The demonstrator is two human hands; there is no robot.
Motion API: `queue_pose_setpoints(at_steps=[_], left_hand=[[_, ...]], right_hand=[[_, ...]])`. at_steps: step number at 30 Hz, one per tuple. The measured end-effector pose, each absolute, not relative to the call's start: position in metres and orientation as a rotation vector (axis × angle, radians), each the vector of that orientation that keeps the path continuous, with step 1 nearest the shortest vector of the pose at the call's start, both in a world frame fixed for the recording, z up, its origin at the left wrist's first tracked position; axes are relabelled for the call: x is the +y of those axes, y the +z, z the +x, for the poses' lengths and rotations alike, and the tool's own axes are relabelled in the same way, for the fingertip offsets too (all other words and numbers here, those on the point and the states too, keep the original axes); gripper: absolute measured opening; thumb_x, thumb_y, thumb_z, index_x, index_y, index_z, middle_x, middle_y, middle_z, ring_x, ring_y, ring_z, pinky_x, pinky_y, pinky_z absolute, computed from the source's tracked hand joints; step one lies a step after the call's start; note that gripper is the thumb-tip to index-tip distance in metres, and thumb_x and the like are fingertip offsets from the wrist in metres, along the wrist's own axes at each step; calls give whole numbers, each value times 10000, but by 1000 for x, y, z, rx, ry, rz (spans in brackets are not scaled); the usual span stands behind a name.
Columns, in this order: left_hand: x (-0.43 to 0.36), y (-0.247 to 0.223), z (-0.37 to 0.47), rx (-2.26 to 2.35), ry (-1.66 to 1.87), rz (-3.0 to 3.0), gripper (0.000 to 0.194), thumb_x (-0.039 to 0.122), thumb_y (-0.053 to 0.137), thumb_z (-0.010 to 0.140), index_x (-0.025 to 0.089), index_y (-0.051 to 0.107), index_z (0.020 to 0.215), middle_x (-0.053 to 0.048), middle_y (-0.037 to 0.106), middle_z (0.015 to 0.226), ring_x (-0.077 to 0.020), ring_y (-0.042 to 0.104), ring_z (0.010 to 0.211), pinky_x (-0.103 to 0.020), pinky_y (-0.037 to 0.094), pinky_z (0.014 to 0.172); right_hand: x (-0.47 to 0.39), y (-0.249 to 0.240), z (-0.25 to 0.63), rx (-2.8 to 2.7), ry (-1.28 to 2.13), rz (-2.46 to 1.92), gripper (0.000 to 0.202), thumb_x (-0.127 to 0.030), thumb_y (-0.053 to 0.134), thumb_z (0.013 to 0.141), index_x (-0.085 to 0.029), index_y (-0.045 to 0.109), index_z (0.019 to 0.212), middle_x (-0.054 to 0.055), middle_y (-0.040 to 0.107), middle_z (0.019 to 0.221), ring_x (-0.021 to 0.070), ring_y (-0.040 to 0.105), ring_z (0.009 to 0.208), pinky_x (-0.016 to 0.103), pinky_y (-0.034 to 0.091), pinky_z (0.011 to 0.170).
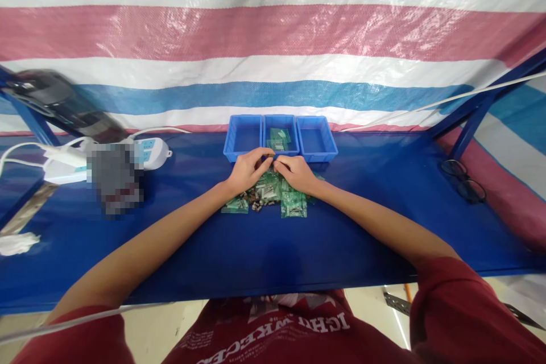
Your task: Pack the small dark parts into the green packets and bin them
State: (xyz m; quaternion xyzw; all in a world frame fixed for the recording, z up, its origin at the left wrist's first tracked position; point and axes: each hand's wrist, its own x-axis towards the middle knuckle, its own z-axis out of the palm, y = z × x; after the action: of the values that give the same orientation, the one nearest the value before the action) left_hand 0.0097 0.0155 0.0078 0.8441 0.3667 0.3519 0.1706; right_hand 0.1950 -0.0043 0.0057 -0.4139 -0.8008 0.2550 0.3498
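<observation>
My left hand (249,172) is closed in a pinch over the pile, near the front wall of the middle blue bin (279,153). A small brownish piece shows at its fingertips, too small to name. Close beside it, my right hand (298,174) is also closed, its fingertips almost meeting the left ones; what they hold, if anything, is hidden. Beneath both hands lie several green-tinted clear bags (294,205) with small silvery parts inside. Loose small brown and metallic cylindrical pieces (257,205) lie among them. Inside the middle bin is another green bag (279,137).
A left blue bin (243,156) and a right blue bin (318,157) flank the middle one on the blue table (239,256). Power strips (156,153) with cables and a pixelated dark object (115,176) stand left. Glasses (464,180) lie right. A striped sheet (273,34) hangs behind.
</observation>
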Motion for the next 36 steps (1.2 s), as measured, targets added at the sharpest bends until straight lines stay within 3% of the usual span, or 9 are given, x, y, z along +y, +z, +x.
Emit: queue_pose_setpoints(at_steps=[16, 20, 27, 36], left_hand=[[17, 6, 9, 961, 1112, 2428, 248, 360, 496, 922, 176, 601, 1051, -60, 658, 947, -65, 447, 509, -212, 421, 553], [17, 6, 8, 954, 1148, 2434, 258, 371, 509, 916, 174, 626, 1033, -69, 661, 936, -82, 496, 554, -220, 431, 573], [18, 6, 8, 993, 1146, 2434, 324, 418, 455, 934, 160, 651, 927, -56, 668, 814, -136, 599, 719, -239, 451, 669], [15, 10, 8, 1007, 1041, 2440, 464, 425, 344, 970, 157, 533, 640, 8, 495, 538, -106, 461, 536, -236, 358, 569]], right_hand=[[-5, 3, 196, -2083, 664, -1058, 328, -307, 394, 949, -154, 558, 710, -30, 490, 565, 96, 436, 517, 226, 295, 580], [-4, 3, 196, -2098, 656, -1056, 325, -299, 392, 950, -155, 550, 705, -32, 479, 563, 99, 445, 532, 225, 294, 587], [-4, 5, 195, -2101, 646, -1073, 311, -276, 401, 938, -153, 561, 702, -29, 476, 572, 102, 450, 543, 230, 285, 594], [-4, 3, 195, -2086, 664, -1059, 285, -307, 420, 922, -159, 548, 714, -34, 464, 566, 97, 411, 522, 226, 271, 567]])
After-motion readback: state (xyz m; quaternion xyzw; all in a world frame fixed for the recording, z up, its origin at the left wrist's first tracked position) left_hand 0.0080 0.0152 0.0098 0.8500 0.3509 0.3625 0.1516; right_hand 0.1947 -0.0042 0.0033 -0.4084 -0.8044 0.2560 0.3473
